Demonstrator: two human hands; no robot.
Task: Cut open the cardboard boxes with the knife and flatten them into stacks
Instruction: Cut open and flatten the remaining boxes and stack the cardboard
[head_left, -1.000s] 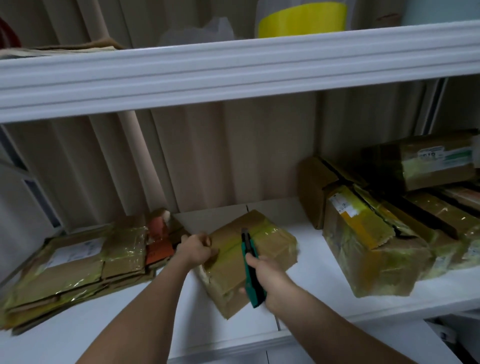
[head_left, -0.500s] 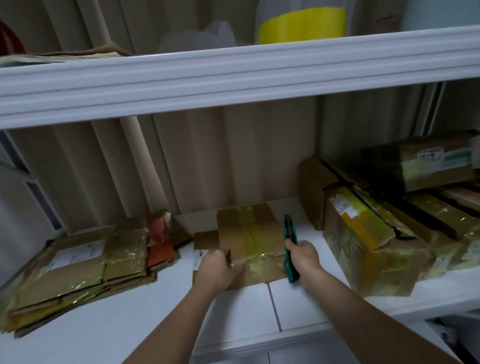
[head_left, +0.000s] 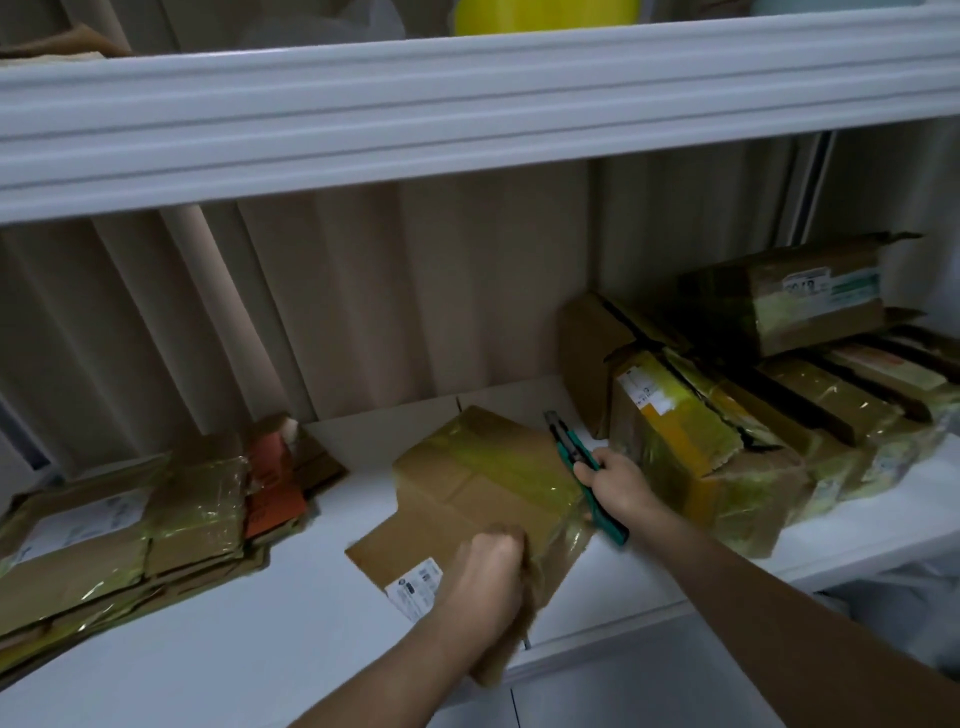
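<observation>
1. At the far left of the white shelf (head_left: 218, 639), a stack of flattened boxes (head_left: 119, 540) wrapped in yellowish tape was seen lying flat, with an orange-red piece (head_left: 272, 483) resting on its right end.
2. In the middle of the shelf, a partly opened cardboard box (head_left: 467, 483) was seen, its top crossed by yellowish tape and a white label (head_left: 415, 587) showing on its near flap.
3. The near edge of that box was gripped by the left hand (head_left: 483, 582), whose grip was curled tight around a cardboard flap; the flap was blurred.
4. Just right of the box, a green-handled knife (head_left: 576, 462) was held by the right hand (head_left: 613, 483), the grip closed around the handle and the tip pointed up and away, close beside the box's right edge. Whether the blade touched the box could not be told.
5. At the right end of the shelf, a pile of uncut taped boxes (head_left: 727, 447) was seen, leaning against one another, with one box (head_left: 800, 296) set on top.
6. Above everything, an upper shelf edge (head_left: 467, 114) was seen, with a yellow item (head_left: 545, 15) on it.
</observation>
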